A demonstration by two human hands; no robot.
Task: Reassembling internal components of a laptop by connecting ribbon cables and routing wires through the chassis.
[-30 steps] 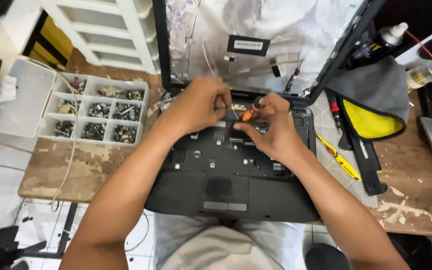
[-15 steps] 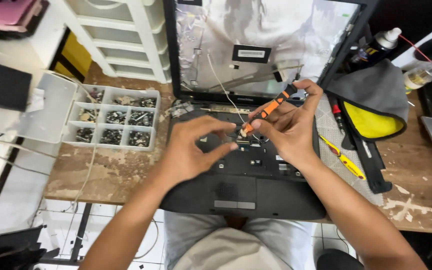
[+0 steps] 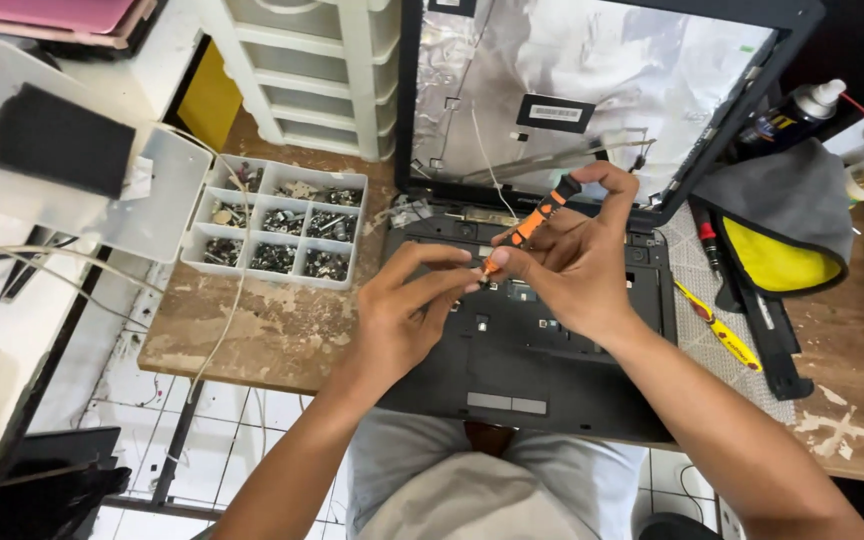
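Orange screwdriver up over the stripped laptop base, right hand pinching its handle, left hand fingertips pinching at the tip. At nine o'clock, a screw tray on the scuffed wooden bench; tiled floor below.

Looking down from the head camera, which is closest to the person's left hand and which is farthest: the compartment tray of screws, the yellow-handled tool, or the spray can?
From the left hand, in the head view:
1. Compartment tray of screws, on the wooden bench up and to its left.
2. Yellow-handled tool, lying right of the opened laptop base, past the right hand.
3. Spray can, far upper right, behind the grey and yellow cloth.
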